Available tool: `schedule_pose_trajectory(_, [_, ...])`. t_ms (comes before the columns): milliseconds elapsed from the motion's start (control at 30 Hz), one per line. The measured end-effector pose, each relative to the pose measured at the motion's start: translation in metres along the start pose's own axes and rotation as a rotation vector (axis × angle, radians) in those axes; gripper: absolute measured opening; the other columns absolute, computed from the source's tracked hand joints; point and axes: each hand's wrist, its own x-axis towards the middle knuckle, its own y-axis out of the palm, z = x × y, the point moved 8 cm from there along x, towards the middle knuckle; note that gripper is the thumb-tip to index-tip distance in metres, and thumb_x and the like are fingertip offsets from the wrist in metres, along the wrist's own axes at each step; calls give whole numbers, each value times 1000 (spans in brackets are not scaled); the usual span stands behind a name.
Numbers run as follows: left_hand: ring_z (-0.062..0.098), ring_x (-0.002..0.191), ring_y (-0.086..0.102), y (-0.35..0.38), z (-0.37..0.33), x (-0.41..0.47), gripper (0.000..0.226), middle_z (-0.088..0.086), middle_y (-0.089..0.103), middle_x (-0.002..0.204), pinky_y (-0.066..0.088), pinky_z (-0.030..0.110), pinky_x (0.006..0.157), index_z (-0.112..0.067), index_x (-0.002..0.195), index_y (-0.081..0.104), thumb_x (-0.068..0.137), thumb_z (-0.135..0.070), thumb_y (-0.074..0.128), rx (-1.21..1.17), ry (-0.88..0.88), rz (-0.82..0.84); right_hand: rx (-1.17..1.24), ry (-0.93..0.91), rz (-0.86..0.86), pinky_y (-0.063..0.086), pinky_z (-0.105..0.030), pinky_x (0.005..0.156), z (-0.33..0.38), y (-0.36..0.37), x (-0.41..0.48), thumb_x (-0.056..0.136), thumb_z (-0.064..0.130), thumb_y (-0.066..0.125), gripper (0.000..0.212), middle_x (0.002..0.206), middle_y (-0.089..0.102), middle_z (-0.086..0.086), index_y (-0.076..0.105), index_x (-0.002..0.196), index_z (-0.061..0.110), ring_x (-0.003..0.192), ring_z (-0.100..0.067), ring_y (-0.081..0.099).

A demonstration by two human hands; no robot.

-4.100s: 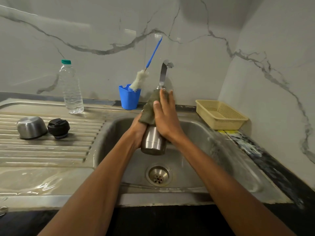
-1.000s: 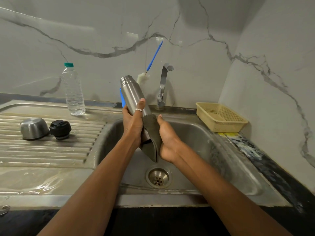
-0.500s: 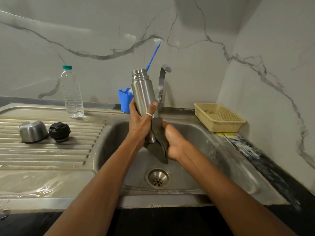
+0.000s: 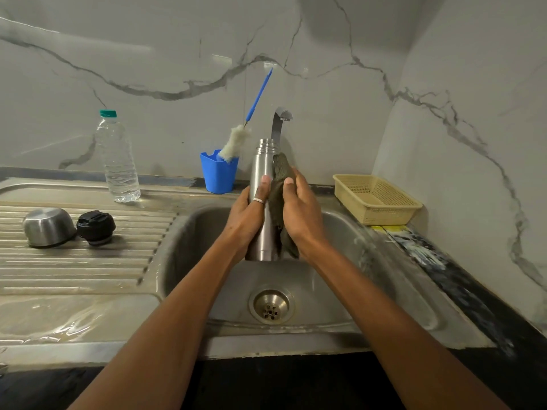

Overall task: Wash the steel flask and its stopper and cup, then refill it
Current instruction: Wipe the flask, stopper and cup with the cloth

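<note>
Both hands work over the sink [image 4: 189, 232]: left hand [image 4: 247, 216] grips the upright flask [image 4: 262, 164], right hand [image 4: 302, 211] presses a scrub pad [image 4: 281, 168] against it.

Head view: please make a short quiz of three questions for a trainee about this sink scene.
1. True or false: the flask is held upright over the sink.
2. Which hand presses the cloth against the flask? A) left B) right
3. Fill in: the cup and the stopper lie on the ____.

Key: 1 true. 2 B, the right hand. 3 drainboard.
</note>
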Motion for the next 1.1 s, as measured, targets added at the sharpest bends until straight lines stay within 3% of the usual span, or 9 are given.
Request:
schedule_pose_trajectory(133, [22, 93, 76, 14, 4, -6, 64, 6, 76, 107, 63, 42, 84, -29, 129, 62, 91, -77, 44, 116, -36, 163, 16, -49, -87, 26, -19, 113, 3, -20, 8, 112, 35, 31, 49, 162, 36, 6, 28, 160, 28, 146, -10, 35])
schedule_pose_trajectory(233, [18, 90, 75, 20, 4, -12, 62, 4, 75, 107, 62, 35, 79, -29, 128, 62, 89, -75, 51, 212, -28, 252, 11, -20, -118, 28, -21, 110, -3, -32, 15, 110, 42, 34, 55, 161, 37, 3, 22, 162, 27, 145, -15, 38])
schedule_pose_trajectory(333, [22, 89, 74, 26, 11, -18, 65, 9, 75, 105, 59, 33, 75, -23, 126, 61, 77, -64, 75, 256, -60, 392, 58, 37, -116, 52, -37, 103, -13, -43, 21, 96, 51, 62, 60, 132, 63, 2, 44, 146, 25, 117, -16, 64])
schedule_pose_trajectory(433, [24, 86, 74, 33, 16, -26, 67, 13, 76, 101, 60, 34, 71, -17, 124, 58, 67, -44, 81, 172, -155, 530, 309, 136, -25, 62, -43, 86, -24, -48, 26, 82, 33, 83, 38, 96, 72, 0, 66, 111, 15, 87, -16, 72])
schedule_pose_trajectory(533, [25, 87, 74, 37, 18, -30, 78, 14, 76, 101, 60, 35, 70, -15, 127, 57, 59, -45, 82, 157, -208, 595, 484, 269, 75, 60, -51, 88, -36, -48, 23, 71, 27, 89, 40, 93, 71, -11, 71, 103, 11, 87, -28, 71])
schedule_pose_trajectory(600, [25, 94, 73, 37, 15, -25, 76, 11, 74, 108, 60, 35, 76, -19, 128, 56, 63, -44, 85, 306, -135, 554, 498, 366, 65, 60, -56, 87, -46, -48, 23, 63, 29, 91, 56, 99, 71, -15, 69, 111, 9, 92, -34, 71])
schedule_pose_trajectory(867, [29, 106, 63, 54, -9, -27, 77, 3, 57, 129, 52, 40, 80, -19, 138, 38, 77, -44, 78, 1481, 551, -31, 427, 511, -282, 60, -55, 86, -76, -52, 20, 63, 33, 87, 54, 102, 72, -12, 64, 109, 17, 92, -31, 72])
schedule_pose_trajectory(967, [25, 99, 63, 50, -2, -16, 80, 1, 58, 121, 56, 42, 85, -20, 136, 40, 74, -51, 79, 1324, 432, 114, 414, 489, -250, 62, -50, 83, -78, -58, 23, 70, 27, 88, 52, 99, 71, -10, 63, 114, 12, 90, -29, 71])
schedule_pose_trajectory(1100, [22, 95, 67, 43, 19, -18, 71, 7, 67, 115, 59, 33, 81, -20, 125, 55, 65, -47, 82, 646, 7, 449, 473, 391, -135, 63, -46, 79, -71, -54, 30, 69, 21, 89, 42, 89, 73, -10, 71, 104, 9, 81, -27, 70])
